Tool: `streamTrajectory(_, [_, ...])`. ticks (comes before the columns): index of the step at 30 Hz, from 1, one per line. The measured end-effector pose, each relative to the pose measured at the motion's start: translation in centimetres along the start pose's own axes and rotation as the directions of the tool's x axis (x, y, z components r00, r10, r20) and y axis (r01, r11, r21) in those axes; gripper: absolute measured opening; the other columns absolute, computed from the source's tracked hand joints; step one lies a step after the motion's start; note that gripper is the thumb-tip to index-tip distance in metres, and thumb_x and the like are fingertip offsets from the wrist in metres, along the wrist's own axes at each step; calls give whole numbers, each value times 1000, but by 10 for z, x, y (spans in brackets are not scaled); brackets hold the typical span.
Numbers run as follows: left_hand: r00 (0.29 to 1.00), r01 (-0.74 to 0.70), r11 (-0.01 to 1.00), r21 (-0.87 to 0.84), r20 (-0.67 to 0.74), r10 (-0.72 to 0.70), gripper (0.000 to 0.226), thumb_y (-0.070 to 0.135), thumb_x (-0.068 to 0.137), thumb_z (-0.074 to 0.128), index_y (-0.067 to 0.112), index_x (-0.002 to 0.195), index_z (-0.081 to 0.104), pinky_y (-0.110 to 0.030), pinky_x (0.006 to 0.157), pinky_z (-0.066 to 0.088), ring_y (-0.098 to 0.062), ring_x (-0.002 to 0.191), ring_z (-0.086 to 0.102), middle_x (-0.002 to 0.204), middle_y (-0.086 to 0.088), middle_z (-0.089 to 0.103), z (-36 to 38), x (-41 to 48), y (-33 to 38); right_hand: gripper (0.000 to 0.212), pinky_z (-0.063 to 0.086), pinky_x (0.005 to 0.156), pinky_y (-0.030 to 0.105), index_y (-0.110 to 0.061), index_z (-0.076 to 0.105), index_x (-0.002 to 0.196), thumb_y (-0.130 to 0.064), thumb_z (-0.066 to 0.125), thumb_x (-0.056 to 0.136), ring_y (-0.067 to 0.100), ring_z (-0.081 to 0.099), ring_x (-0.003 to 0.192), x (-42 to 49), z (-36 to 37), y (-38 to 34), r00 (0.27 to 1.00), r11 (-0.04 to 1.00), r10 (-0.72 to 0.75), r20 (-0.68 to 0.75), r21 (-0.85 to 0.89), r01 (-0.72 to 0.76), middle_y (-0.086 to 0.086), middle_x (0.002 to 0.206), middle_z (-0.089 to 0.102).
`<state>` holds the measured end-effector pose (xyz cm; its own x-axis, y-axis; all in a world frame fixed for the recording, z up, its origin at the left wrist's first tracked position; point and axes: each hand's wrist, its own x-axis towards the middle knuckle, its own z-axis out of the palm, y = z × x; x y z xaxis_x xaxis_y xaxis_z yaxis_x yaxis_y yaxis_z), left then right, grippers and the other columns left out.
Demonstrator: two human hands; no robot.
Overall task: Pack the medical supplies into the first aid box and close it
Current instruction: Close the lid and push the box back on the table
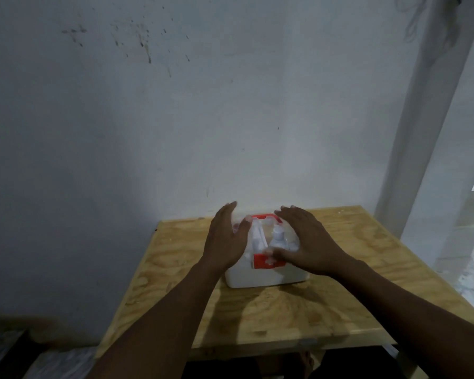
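Directly ahead, a person's two bare hands rest on a small first aid box (257, 277) that sits near the back middle of a plywood table (367, 269), close to a pale, stained wall (175, 119).

Neither hand grasps anything; both are spread with the fingers straight. The left hand (226, 239) stands on edge against the box's left end, palm turned inward, fingertips pointing away toward the wall and the thumb lying over the top edge. The right hand (309, 242) lies palm down across the right half of the clear lid (260, 236), fingers pointing left and away, its thumb reaching along the front edge next to the red latch (262, 261). Both forearms stretch forward from the bottom of the view and draw together toward the box.

The box is white, and its long side runs left to right across the table. The latch side, marked with a white cross, faces the person; a red handle (266, 216) shows at the far top edge. White bottles (278, 237) show dimly through the lid. The lid is down, though motion blur makes it unclear whether the latch is fastened.

A white post (427, 132) stands at the right.
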<state>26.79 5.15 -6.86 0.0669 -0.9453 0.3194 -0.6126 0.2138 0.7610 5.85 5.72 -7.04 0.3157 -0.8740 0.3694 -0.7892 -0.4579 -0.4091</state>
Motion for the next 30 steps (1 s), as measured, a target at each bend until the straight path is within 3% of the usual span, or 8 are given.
streamTrajectory(3, [980,172,961,-215,-63,-189,62,51,102,43,27,157,28,-49,119,34,-27,149,34,166,-2,29,0,-2,-4,80,34,113,42,-27,38,145,-73,50,81,17,38,138,0,1,-4,945,918,263,-197,353,-182,-2,153,40])
streamTrajectory(5, [954,283,922,-265,-23,-299,70,62,98,41,28,157,26,-53,115,40,-31,144,42,163,-6,35,-1,-5,-14,73,39,110,43,-24,38,145,-66,50,87,21,42,136,-2,3,-1,872,821,432,-229,500,-275,2,152,43])
streamTrajectory(9, [906,423,837,-347,132,-402,99,90,76,35,27,152,36,-51,104,51,-31,130,55,153,-6,49,-1,-13,-25,65,48,101,50,-22,47,138,-64,48,89,27,53,123,-7,11,10,761,558,647,-43,708,-434,6,142,53])
streamTrajectory(12, [899,436,796,-419,156,-410,89,84,82,35,24,146,45,-44,95,57,-27,117,63,143,-7,58,4,-19,-26,60,51,97,50,-22,55,131,-63,47,89,25,59,110,-12,17,6,746,396,660,83,806,-440,3,129,61])
streamTrajectory(20, [878,466,782,-414,109,-466,61,64,98,38,22,138,51,-38,80,62,-27,103,69,128,-8,66,11,-15,-21,53,50,96,46,-17,53,135,-50,50,95,25,56,110,-12,15,1,757,448,651,52,779,-438,6,132,58])
streamTrajectory(30, [896,441,803,-400,154,-416,63,66,96,39,24,141,48,-42,86,60,-27,106,68,131,-7,65,41,20,9,47,50,83,38,-16,55,131,-46,49,96,22,57,98,3,-17,30,741,482,671,-24,774,-410,8,131,59])
